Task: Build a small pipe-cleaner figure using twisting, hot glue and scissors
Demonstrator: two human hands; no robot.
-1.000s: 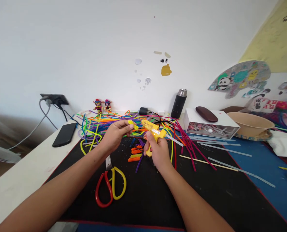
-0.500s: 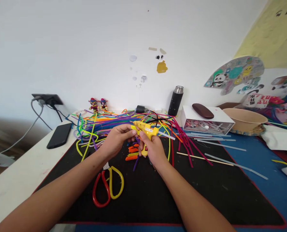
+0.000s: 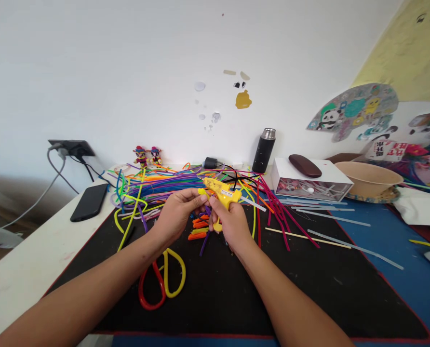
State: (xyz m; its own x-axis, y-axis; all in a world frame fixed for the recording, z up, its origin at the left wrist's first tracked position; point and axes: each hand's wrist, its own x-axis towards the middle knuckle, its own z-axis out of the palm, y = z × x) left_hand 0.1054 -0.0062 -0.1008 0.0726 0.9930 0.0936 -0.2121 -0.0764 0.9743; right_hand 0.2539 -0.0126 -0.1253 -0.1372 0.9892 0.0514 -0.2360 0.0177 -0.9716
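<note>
My right hand (image 3: 227,224) grips the handle of a yellow glue gun (image 3: 222,192), held above the black mat (image 3: 215,294) with its nozzle pointing left. My left hand (image 3: 177,212) is closed in a pinch on a small yellow pipe-cleaner piece (image 3: 202,192), which sits right at the gun's nozzle. Below the hands lie short cut pipe-cleaner pieces (image 3: 197,230) in orange, yellow and purple. A clear glue stick (image 3: 253,205) pokes out of the back of the gun.
Red-and-yellow scissors (image 3: 162,274) lie near my left forearm. A heap of coloured pipe cleaners (image 3: 157,185) spreads behind the hands. A phone (image 3: 89,201), a black flask (image 3: 263,150), a white box (image 3: 311,182), a beige bowl (image 3: 369,179) and loose glue sticks (image 3: 330,218) lie around.
My hands have come closer together; the yellow piece in my left hand now meets the glue gun's nozzle. The view shifted slightly.
</note>
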